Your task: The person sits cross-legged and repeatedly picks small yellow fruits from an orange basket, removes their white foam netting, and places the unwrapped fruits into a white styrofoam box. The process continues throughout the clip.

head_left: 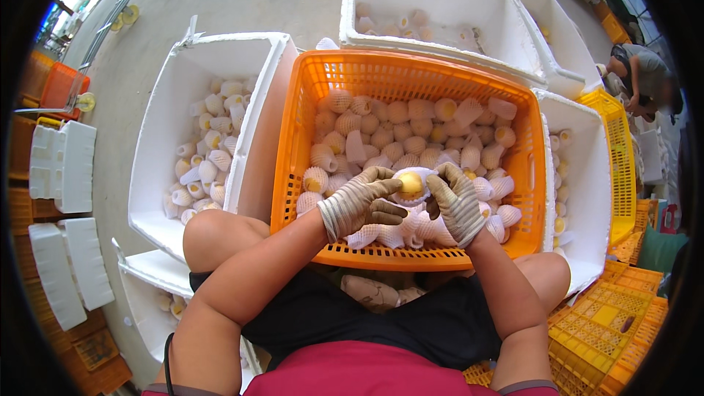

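Between my two gloved hands, above an orange plastic crate (405,71), is a round yellow fruit (411,182) partly wrapped in a white foam net sleeve (420,198). My left hand (361,201) pinches the fruit's left side with thumb and index finger, its other fingers loosely curled. My right hand (455,203) grips the sleeve's right edge between thumb and fingers. The gloves are pale, with striped cuffs. Under them the crate is filled with many similar net-wrapped fruits (419,126). The fruit's exact kind is not plain.
White foam boxes with wrapped fruit stand at left (253,114), behind (440,0) and at right (590,198). Yellow crates (605,323) are stacked at lower right. Foam boxes (77,169) line the far left. Another person (645,77) bends over at the far right.
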`<state>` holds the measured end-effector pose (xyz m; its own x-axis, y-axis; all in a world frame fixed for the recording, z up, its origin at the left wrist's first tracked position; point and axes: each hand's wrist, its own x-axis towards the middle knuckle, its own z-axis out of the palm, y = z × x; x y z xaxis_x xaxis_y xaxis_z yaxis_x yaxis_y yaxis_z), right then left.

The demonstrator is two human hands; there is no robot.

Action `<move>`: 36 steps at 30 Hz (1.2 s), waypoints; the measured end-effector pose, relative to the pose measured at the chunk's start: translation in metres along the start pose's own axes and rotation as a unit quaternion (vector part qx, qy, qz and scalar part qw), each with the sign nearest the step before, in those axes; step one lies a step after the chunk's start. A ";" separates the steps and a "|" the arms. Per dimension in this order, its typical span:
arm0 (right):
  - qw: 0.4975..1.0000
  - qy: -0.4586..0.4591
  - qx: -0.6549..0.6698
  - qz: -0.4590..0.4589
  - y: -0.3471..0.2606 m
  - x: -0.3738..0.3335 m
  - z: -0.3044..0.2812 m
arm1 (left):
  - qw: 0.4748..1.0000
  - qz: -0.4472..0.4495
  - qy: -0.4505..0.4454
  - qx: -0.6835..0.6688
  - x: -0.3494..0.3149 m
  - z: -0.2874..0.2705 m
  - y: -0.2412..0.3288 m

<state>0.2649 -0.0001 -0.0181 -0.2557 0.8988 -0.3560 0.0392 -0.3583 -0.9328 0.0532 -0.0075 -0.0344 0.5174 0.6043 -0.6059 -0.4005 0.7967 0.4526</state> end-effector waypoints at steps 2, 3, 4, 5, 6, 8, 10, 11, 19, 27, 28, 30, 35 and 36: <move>1.000 0.005 -0.005 0.003 -0.002 -0.001 0.000 | 1.000 -0.009 -0.009 -0.003 0.000 0.001 0.000; 0.999 0.003 -0.039 -0.014 -0.003 -0.002 0.002 | 0.999 -0.022 -0.032 0.006 0.001 -0.003 0.000; 0.997 0.001 -0.073 -0.032 -0.003 -0.004 0.003 | 0.998 -0.034 -0.054 0.015 0.005 -0.009 -0.001; 0.993 -0.001 -0.108 -0.049 -0.004 -0.005 0.005 | 0.996 -0.047 -0.077 0.024 0.006 -0.014 -0.002; 0.972 -0.004 -0.199 -0.127 -0.004 -0.005 0.005 | 0.997 -0.019 -0.060 0.043 0.002 -0.010 0.000; 0.886 -0.009 -0.370 -0.279 -0.005 -0.007 0.004 | 0.996 0.036 -0.025 0.081 -0.006 0.002 0.003; 0.825 -0.031 -0.444 -0.348 -0.002 -0.007 -0.001 | 0.984 0.083 -0.010 0.155 -0.006 0.004 0.004; 0.781 -0.031 -0.487 -0.389 -0.002 -0.006 -0.002 | 0.979 0.099 -0.007 0.176 -0.006 0.006 0.004; 0.633 -0.073 -0.574 -0.514 -0.008 -0.008 -0.005 | 0.981 -0.061 -0.182 -0.001 -0.007 -0.015 0.022; 0.883 -0.036 -0.363 -0.296 -0.004 -0.009 0.012 | 0.994 0.062 -0.067 0.054 -0.009 -0.001 0.012; 0.926 -0.027 -0.288 -0.244 -0.003 -0.010 0.010 | 0.993 0.077 -0.053 0.073 -0.009 0.001 0.010; 0.932 -0.021 -0.296 -0.208 -0.003 -0.009 0.008 | 0.988 0.107 -0.022 0.110 -0.011 0.007 0.007; 0.918 0.012 -0.366 -0.154 0.004 -0.008 0.027 | 0.774 0.370 0.098 0.504 0.003 0.001 -0.025; 0.933 0.005 -0.337 -0.128 0.004 -0.008 0.027 | 0.766 0.370 0.102 0.515 0.002 0.003 -0.025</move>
<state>0.2407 -0.0153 -0.0174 -0.3304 0.9369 -0.1140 0.5779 0.1054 -0.8093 0.0663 -0.0261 -0.0445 0.2662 0.9636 0.0246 0.3374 -0.1171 0.9340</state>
